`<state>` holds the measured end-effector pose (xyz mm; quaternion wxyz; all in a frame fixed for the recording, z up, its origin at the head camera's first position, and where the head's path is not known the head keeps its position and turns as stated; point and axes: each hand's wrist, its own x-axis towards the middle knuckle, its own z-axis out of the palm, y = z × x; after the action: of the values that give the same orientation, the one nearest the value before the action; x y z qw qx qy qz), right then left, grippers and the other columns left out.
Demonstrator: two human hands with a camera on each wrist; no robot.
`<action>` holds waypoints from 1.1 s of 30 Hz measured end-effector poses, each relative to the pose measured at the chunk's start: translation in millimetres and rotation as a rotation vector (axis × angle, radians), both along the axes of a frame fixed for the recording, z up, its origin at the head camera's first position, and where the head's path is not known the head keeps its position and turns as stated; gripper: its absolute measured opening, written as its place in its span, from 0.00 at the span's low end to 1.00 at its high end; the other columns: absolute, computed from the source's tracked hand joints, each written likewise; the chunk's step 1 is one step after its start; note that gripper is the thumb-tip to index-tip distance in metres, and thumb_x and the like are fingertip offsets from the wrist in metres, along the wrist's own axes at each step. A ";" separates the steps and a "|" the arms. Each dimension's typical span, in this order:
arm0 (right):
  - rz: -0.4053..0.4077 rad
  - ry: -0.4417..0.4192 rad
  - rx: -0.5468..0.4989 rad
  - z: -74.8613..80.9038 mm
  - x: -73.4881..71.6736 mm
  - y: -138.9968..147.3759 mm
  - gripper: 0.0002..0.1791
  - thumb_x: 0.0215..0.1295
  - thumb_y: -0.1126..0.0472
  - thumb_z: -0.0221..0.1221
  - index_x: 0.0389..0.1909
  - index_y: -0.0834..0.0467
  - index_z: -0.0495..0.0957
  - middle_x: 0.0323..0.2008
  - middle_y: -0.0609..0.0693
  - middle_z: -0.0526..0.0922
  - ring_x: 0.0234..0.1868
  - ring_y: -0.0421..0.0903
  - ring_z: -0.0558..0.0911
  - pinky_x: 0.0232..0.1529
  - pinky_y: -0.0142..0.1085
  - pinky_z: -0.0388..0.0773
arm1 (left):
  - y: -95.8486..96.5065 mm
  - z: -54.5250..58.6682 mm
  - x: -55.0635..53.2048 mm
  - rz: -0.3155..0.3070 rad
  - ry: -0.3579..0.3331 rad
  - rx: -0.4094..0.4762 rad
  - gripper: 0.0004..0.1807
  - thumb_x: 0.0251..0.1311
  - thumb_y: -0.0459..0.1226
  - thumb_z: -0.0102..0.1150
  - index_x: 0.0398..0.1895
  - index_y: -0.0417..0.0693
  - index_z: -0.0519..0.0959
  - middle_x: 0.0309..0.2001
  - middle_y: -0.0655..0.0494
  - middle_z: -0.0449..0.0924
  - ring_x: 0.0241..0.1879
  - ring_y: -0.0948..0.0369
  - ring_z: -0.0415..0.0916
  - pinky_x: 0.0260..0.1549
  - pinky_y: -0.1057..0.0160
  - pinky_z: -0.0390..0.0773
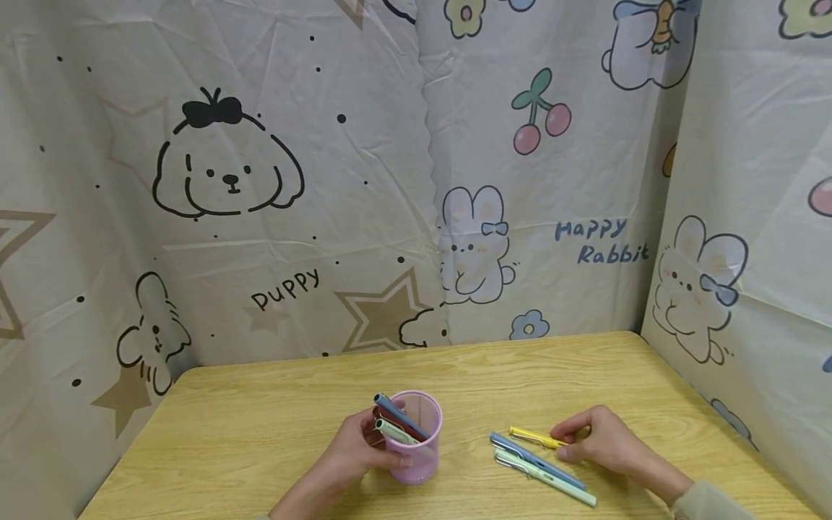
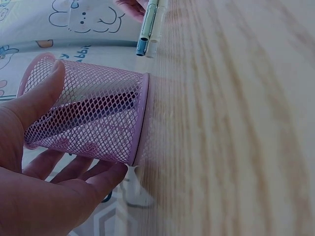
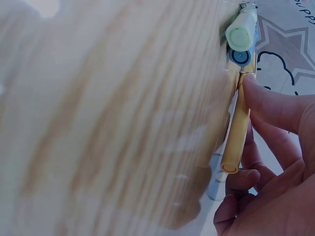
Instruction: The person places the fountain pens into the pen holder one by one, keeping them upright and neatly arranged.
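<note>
My left hand (image 1: pixel 351 451) grips a pink mesh pen holder (image 1: pixel 417 466), which stands upright on the table. Thumb and fingers lie on opposite sides of its mesh (image 2: pixel 110 115) in the left wrist view. Inside the holder lean a blue pen (image 1: pixel 401 415), a dark red pen (image 1: pixel 383 416) and a pale green pen (image 1: pixel 393 432). To the right, my right hand (image 1: pixel 604 444) pinches a yellow pen (image 1: pixel 529 435) between thumb and fingers, low over the table. Beside it lie another blue pen (image 1: pixel 541 461) and a light green pen (image 1: pixel 552 481), side by side.
The wooden table (image 1: pixel 273 412) carries the holder and the pens. Patterned cloth (image 1: pixel 364 217) hangs behind the table and along both sides, close to its back edge.
</note>
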<state>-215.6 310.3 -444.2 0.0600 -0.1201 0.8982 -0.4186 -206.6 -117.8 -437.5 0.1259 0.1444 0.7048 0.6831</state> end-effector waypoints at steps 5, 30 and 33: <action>0.008 -0.002 0.001 -0.1 -1.5 -0.3 0.14 0.53 0.66 0.79 0.41 0.63 0.91 0.36 0.49 0.88 0.39 0.48 0.80 0.37 0.32 0.76 | -0.2 0.1 0.2 0.003 0.003 -0.010 0.47 0.49 0.24 0.81 0.74 0.33 0.70 0.61 0.44 0.82 0.60 0.48 0.79 0.64 0.51 0.76; 0.008 -0.015 0.004 -0.2 -4.1 -6.8 0.14 0.50 0.68 0.80 0.39 0.62 0.91 0.35 0.49 0.88 0.37 0.49 0.78 0.35 0.32 0.75 | -0.4 -1.0 0.1 0.006 -0.002 -0.014 0.46 0.49 0.24 0.80 0.74 0.32 0.70 0.60 0.46 0.83 0.60 0.49 0.79 0.62 0.53 0.78; -0.007 -0.014 0.021 -0.2 -4.4 -8.6 0.14 0.49 0.68 0.80 0.38 0.62 0.91 0.34 0.48 0.87 0.37 0.48 0.78 0.35 0.33 0.74 | -0.4 -0.9 -0.1 0.008 -0.002 -0.015 0.46 0.49 0.24 0.80 0.74 0.33 0.70 0.60 0.46 0.83 0.60 0.49 0.79 0.63 0.53 0.77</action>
<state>-220.0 301.6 -444.3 0.0662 -0.1136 0.9024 -0.4104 -206.7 -118.2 -438.4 0.1253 0.1400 0.7104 0.6783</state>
